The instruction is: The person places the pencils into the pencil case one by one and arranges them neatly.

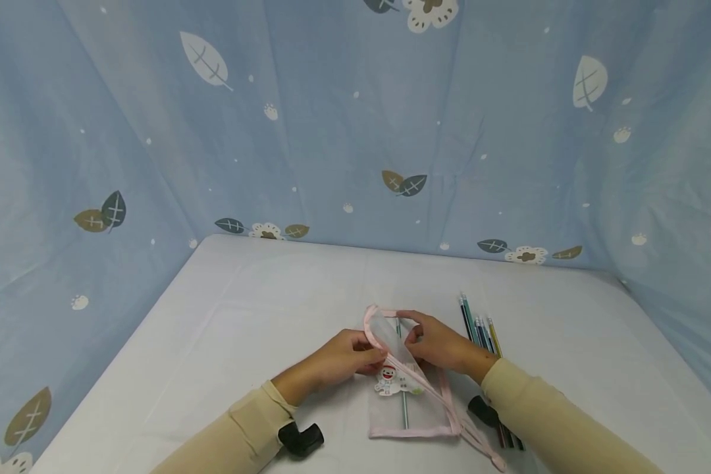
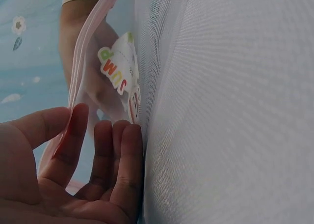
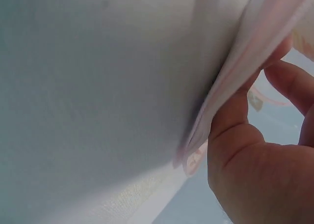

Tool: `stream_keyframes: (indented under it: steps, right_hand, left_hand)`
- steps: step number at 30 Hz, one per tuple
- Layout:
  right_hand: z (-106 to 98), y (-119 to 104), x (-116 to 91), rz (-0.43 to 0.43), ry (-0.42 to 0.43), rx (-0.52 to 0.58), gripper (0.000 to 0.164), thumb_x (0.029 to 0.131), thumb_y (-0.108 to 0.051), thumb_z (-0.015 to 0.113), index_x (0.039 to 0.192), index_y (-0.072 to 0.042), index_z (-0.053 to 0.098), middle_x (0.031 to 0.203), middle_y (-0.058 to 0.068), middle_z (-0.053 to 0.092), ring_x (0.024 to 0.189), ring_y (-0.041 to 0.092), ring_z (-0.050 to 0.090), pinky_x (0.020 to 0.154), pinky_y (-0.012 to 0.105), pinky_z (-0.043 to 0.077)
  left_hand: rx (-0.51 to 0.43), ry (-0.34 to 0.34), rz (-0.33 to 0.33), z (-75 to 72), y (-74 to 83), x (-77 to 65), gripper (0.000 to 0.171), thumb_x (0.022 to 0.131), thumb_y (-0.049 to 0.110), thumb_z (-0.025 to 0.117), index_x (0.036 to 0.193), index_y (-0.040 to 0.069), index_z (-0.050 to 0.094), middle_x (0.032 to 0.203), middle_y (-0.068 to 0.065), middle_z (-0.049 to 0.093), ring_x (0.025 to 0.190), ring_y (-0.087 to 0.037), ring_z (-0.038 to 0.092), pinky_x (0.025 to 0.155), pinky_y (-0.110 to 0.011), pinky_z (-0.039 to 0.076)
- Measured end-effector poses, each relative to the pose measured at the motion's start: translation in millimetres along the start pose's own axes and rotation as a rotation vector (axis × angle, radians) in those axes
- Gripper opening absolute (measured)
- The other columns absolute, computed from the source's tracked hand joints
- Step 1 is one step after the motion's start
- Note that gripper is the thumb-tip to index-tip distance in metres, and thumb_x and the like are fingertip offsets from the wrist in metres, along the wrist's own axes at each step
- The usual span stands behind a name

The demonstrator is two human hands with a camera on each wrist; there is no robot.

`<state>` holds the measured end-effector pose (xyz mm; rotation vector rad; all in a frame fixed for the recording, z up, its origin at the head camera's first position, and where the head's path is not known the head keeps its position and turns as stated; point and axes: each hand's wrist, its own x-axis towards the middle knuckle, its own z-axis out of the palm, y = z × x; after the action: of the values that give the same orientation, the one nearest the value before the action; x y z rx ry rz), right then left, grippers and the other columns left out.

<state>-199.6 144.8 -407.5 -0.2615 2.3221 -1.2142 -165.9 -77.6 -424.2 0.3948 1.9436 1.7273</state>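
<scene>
A see-through mesh pouch [image 1: 385,415] with pink trim lies on the table, its upper layer lifted and folded back. My left hand [image 1: 346,355] pinches the pink zip edge [image 2: 81,62] between thumb and index finger. Its other fingers curl beside the mesh. At the pouch's far right side, my right hand [image 1: 441,341] grips the trimmed edge [image 3: 230,81] with curled fingers; its fingertips are partly hidden. One pencil [image 1: 405,411] lies lengthwise within the pouch's outline, seen through the mesh. A cartoon print with the letters JUMP [image 2: 115,74] shows on the mesh.
Several pencils [image 1: 480,332] lie to the right, partly beneath my right forearm. A pink wrist loop [image 1: 486,449] trails from the pouch's near right corner. Black wrist mounts [image 1: 301,440] sit under both sleeves. The white table [image 1: 272,283] ends at a blue patterned curtain [image 1: 332,131].
</scene>
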Motion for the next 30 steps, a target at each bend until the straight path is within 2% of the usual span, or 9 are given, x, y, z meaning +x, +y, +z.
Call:
stream_keyframes:
  steps: [6, 13, 19, 23, 30]
  right_hand:
    - [-6.7, 3.5, -10.5, -0.068, 0.039, 0.021, 0.060, 0.093, -0.009, 0.064, 0.149, -0.014, 0.043, 0.098, 0.012, 0.062, 0.068, 0.020, 0.064, 0.060, 0.032, 0.058]
    - [-21.4, 8.9, -26.2, -0.188, 0.076, -0.001, 0.040, 0.098, -0.013, 0.061, 0.138, -0.011, 0.055, 0.095, 0.017, 0.062, 0.065, 0.024, 0.066, 0.058, 0.036, 0.059]
    - [-35.1, 9.8, -40.3, -0.222, 0.111, 0.004, 0.039, 0.100, -0.016, 0.061, 0.137, -0.007, 0.055, 0.100, 0.023, 0.059, 0.064, 0.031, 0.065, 0.056, 0.040, 0.058]
    - [-42.5, 12.8, -49.1, -0.261, 0.181, 0.022, 0.036, 0.100, -0.017, 0.061, 0.134, -0.006, 0.057, 0.099, 0.026, 0.059, 0.066, 0.035, 0.065, 0.055, 0.038, 0.057]
    - [-54.4, 21.2, -62.3, -0.290, 0.294, 0.075, 0.031, 0.101, -0.015, 0.058, 0.131, -0.006, 0.059, 0.098, 0.024, 0.061, 0.066, 0.026, 0.065, 0.057, 0.034, 0.058]
  left_hand:
    - [0.016, -0.001, 0.001, 1.5, -0.6, -1.0, 0.028, 0.100, 0.018, 0.062, 0.110, -0.008, 0.068, 0.098, -0.006, 0.069, 0.091, -0.011, 0.065, 0.087, -0.030, 0.061]
    - [0.011, -0.008, -0.003, 1.9, -1.5, -2.6, 0.028, 0.100, 0.017, 0.061, 0.112, -0.008, 0.068, 0.101, -0.009, 0.069, 0.093, -0.011, 0.066, 0.088, -0.030, 0.061]
    - [0.010, -0.012, 0.007, 1.5, -4.0, -1.5, 0.027, 0.100, 0.015, 0.061, 0.112, -0.009, 0.068, 0.100, -0.008, 0.069, 0.093, -0.011, 0.066, 0.088, -0.030, 0.061]
    - [0.025, -0.011, 0.011, 0.7, -4.5, -0.2, 0.027, 0.100, 0.016, 0.061, 0.111, -0.008, 0.068, 0.098, -0.007, 0.070, 0.092, -0.012, 0.067, 0.087, -0.029, 0.061]
    - [0.037, -0.016, 0.013, 0.4, -2.2, -0.4, 0.028, 0.100, 0.015, 0.060, 0.111, -0.008, 0.068, 0.099, -0.008, 0.070, 0.092, -0.012, 0.067, 0.086, -0.029, 0.061]
